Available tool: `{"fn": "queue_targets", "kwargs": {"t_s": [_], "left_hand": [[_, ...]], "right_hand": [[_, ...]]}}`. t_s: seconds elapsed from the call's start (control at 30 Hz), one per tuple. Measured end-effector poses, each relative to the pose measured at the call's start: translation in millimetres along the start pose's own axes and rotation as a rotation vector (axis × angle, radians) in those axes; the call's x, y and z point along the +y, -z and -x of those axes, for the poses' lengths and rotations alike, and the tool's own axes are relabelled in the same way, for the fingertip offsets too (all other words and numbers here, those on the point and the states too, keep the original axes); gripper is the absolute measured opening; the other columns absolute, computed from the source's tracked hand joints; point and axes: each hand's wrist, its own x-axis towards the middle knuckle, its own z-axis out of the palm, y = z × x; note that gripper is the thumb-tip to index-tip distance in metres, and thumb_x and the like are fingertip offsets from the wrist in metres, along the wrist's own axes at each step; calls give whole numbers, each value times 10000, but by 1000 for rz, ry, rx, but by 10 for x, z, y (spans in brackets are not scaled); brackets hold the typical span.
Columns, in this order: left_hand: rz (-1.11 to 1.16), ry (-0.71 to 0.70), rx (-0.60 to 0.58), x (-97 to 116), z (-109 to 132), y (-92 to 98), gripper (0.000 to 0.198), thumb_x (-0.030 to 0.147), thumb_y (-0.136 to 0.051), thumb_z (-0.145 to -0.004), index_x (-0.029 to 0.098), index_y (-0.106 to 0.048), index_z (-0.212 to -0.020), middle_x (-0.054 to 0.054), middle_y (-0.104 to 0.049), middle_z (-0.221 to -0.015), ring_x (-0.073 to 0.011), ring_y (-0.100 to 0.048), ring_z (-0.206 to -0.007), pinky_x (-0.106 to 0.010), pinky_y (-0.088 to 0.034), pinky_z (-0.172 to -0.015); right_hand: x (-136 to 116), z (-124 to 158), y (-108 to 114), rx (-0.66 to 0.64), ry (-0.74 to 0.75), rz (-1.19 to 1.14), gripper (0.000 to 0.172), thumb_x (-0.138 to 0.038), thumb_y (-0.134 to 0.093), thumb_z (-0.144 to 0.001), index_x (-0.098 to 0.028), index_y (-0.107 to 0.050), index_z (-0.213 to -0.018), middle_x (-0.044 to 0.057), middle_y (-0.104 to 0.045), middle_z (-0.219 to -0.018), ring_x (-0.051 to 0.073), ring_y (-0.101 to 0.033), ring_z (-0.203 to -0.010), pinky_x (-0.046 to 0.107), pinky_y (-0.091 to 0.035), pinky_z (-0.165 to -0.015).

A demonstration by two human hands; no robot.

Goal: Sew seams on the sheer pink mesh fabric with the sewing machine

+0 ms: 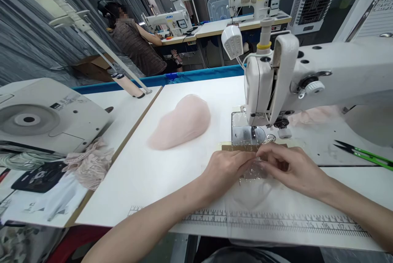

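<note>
Just in front of the presser foot (254, 132) of a white sewing machine (259, 87), both hands meet fingertip to fingertip. My left hand (224, 173) pinches the edge of a thin sheer fabric (253, 195), its fingers closed and pointing right. From the other side, my right hand (290, 168) has thumb and fingers closed on the same fabric. The fabric hangs toward the table's front edge, nearly see-through. Beneath the fingers, a brown strip (230, 148) lies by the metal needle plate (241, 135). A pale pink sheer piece (184, 121) lies flat to the left.
Green-handled thread snips (368, 155) lie at right. A printed ruler (276, 220) runs along the front edge. On the left stand another machine (52, 111), a bundle of pinkish fabric (93, 164) and a thread cone (127, 85). A co-worker (135, 46) sits beyond the blue-edged table.
</note>
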Motion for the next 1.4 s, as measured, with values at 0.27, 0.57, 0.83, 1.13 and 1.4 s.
{"fn": "queue_targets", "kwargs": {"t_s": [0.27,0.57,0.83,1.13,1.4], "left_hand": [[-91,-51,-4,14,8,15,143,200,-502,-946,123,-617,-980,11,-684,-692,-60,-607,-548,-168,-495,-487],[-143,-103,73,25,-36,22,122,189,-518,-939,146,-562,-833,60,-618,-596,-39,-495,-444,-171,-438,-455],[21,12,-9,33,-7,18,105,203,-517,-936,149,-562,-859,24,-669,-673,-58,-553,-512,-174,-442,-484],[747,607,-710,261,-151,319,193,342,-594,-881,159,-651,-862,19,-628,-563,-72,-566,-460,-154,-377,-426],[-8,309,-260,66,-34,-127,71,231,-603,-828,185,-649,-856,32,-631,-625,-103,-540,-530,-224,-374,-508]], "right_hand": [[-3,-4,4,1,-7,18,61,-247,-492,-908,-219,-536,-942,-70,-450,-571,89,-463,-506,222,-370,-504],[-20,6,2,23,82,41,148,-199,-492,-907,-217,-581,-1023,-74,-450,-556,75,-444,-484,204,-371,-485],[9,-2,-4,220,244,49,110,-174,-558,-894,-204,-658,-929,-28,-691,-753,59,-585,-568,170,-453,-524],[-216,119,249,-230,74,5,183,-297,-545,-899,-233,-671,-781,-67,-459,-465,72,-403,-409,207,-324,-409],[-48,-78,108,-47,-179,343,177,-240,-535,-863,-231,-695,-789,-31,-617,-591,111,-528,-516,246,-364,-493]]}}
